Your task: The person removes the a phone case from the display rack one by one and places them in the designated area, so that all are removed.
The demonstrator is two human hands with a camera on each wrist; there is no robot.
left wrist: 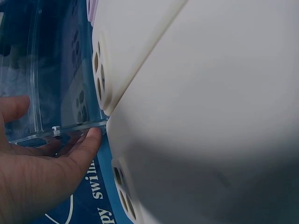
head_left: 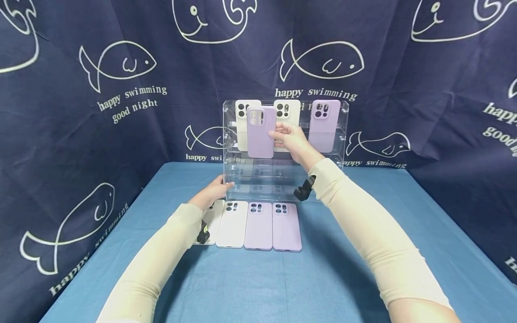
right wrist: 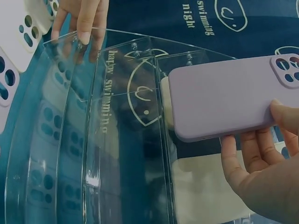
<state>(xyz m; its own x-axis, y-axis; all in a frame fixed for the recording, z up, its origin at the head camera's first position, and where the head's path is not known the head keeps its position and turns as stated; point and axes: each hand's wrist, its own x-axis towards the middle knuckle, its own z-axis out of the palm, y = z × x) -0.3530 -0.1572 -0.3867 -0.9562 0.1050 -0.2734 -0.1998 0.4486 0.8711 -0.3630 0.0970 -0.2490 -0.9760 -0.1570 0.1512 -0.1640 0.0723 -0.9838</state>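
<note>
My right hand [head_left: 294, 142] holds a light purple phone case [head_left: 260, 139] upright by its right edge, in front of the upper shelf of a clear acrylic display stand [head_left: 224, 157]. In the right wrist view, the thumb lies on the back of the purple case [right wrist: 219, 100] and the fingers reach under its lower edge. My left hand [head_left: 214, 189] grips the stand's left side panel low down, thumb on one face and fingers on the other, as the left wrist view shows. A white case [head_left: 241, 139] on the top shelf is partly covered by the held one.
On the top shelf also stand a white case [head_left: 288, 107] and a purple case [head_left: 325, 119]. Before the stand lies a row: a white case [head_left: 233, 224], purple cases [head_left: 258, 229], and another white one under my left wrist. A dark fish-print curtain [head_left: 121, 103] hangs behind.
</note>
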